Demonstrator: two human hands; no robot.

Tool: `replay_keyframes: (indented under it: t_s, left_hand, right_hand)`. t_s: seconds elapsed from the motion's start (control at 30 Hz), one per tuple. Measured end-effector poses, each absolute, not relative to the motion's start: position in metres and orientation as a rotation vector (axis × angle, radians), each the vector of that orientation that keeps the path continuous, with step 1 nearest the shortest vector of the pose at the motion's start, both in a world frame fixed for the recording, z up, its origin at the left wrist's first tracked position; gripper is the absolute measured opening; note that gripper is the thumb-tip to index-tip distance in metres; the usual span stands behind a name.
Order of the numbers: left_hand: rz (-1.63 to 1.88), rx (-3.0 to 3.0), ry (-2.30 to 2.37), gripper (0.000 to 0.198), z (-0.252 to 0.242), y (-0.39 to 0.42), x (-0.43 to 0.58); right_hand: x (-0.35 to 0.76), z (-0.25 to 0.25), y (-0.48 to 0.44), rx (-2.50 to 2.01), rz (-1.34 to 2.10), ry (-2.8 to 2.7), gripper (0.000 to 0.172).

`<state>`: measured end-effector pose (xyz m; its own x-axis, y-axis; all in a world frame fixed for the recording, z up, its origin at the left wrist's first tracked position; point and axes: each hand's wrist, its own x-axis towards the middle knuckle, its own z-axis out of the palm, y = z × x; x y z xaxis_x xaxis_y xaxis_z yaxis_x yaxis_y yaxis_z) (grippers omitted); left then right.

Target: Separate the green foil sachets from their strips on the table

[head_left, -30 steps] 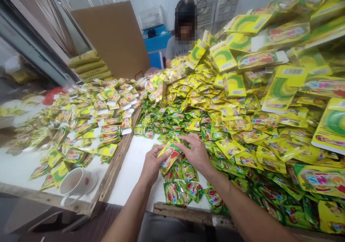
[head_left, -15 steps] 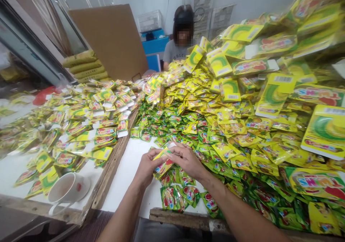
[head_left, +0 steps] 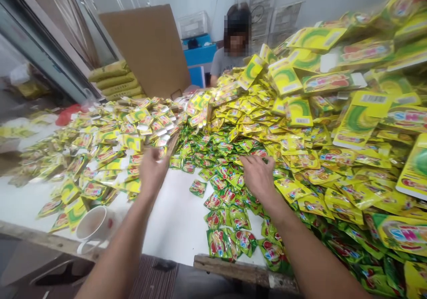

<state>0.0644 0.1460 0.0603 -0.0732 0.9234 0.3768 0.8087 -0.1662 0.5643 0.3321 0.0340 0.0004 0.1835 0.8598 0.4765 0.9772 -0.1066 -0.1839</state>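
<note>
- White tabletop (head_left: 170, 219) shows between my arms, with cartons (head_left: 110, 134) heaped on its left and green packets (head_left: 222, 170) along its right.
- My left hand (head_left: 151, 170) is at the cartons' right edge, fingers bent and blurred; I cannot tell whether they pinch one.
- My right hand (head_left: 259, 174) is palm down over the green packets, fingers curved; their grip is hidden.
- Loose packets probably slide, so light fingertips should beat raking with the whole palm.
- Yellow packets (head_left: 293, 145) lie just beside that hand, so I'd check the colour under my fingers.
- The cup (head_left: 95, 223) is near my left forearm; a high elbow and short reach seem safest.
</note>
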Motion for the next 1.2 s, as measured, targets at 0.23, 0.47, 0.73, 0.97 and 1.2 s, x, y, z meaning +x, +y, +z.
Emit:
replay_keyframes:
  t_s: [0.23,0.47,0.73,0.97,1.2]
  left_hand:
    - [0.359,2.077,1.864,0.027,-0.018,0.093,0.117]
    - [0.920,1.314,1.303,0.036,-0.017,0.081,0.117]
    - [1.049,0.874,1.064,0.034,-0.002,0.059,0.143]
    - [1.057,0.892,0.905,0.039,0.003,0.041,0.166]
    - [0.857,1.200,0.919,0.035,0.013,0.066,0.160]
  right_hand:
    - [0.309,-0.001,0.017,-1.672,-0.075,-1.538,0.027]
    - [0.295,-0.011,0.019,-1.597,0.367,-1.467,0.023]
    - [0.293,0.012,0.011,-1.487,0.482,-1.070,0.031]
    - [0.279,0.000,0.016,-1.408,0.778,-0.949,0.036]
    - [0.291,-0.005,0.013,-1.603,0.853,-1.087,0.045]
